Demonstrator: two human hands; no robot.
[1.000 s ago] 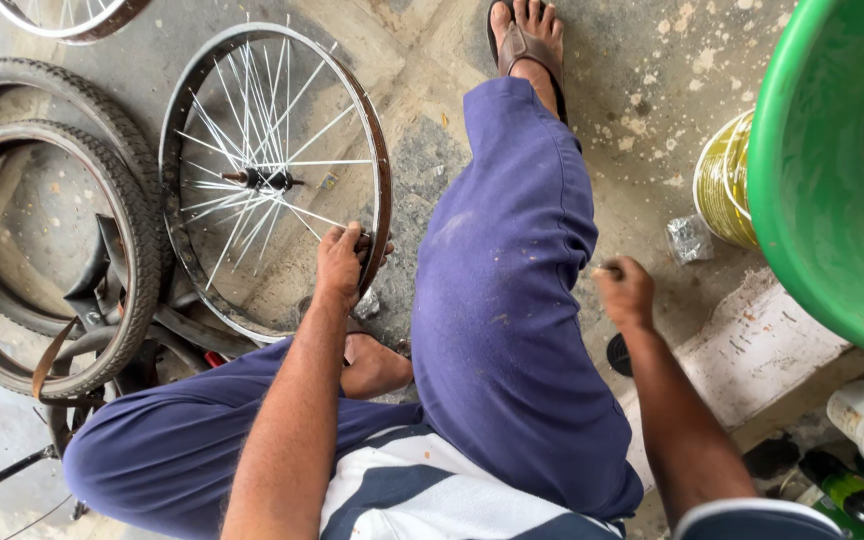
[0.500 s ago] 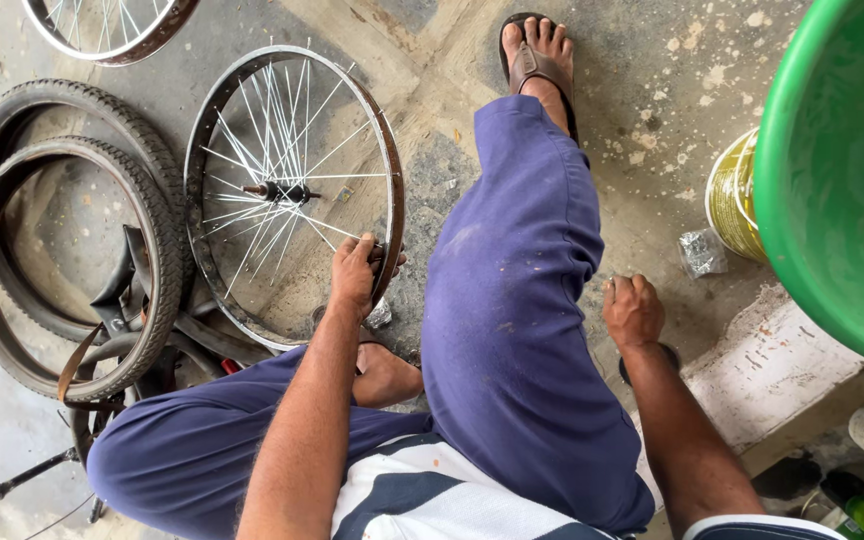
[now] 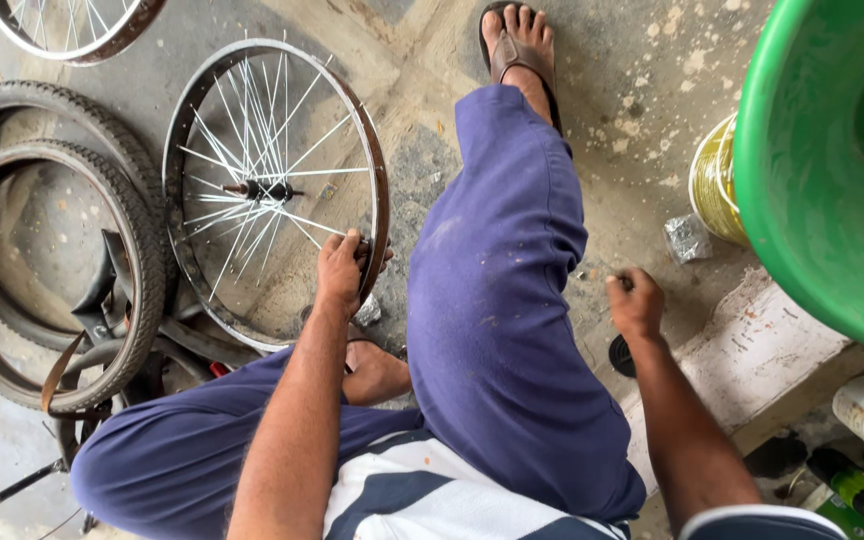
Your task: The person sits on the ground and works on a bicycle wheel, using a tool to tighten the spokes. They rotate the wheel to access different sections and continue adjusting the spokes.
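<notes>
On the concrete floor lies a spoked bicycle wheel (image 3: 274,190), flat, left of the raised knee. Left hand (image 3: 342,268) curls closed over its rim at the near right edge. Right hand (image 3: 636,300) hangs fisted near the floor; contents cannot be told. Loose tyres (image 3: 47,230) lie further left, green basin (image 3: 832,170) far right.

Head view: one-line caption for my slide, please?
Seated person's left hand grips a spoked bicycle wheel rim on the concrete floor; right hand closed, beside a green tub.
</notes>
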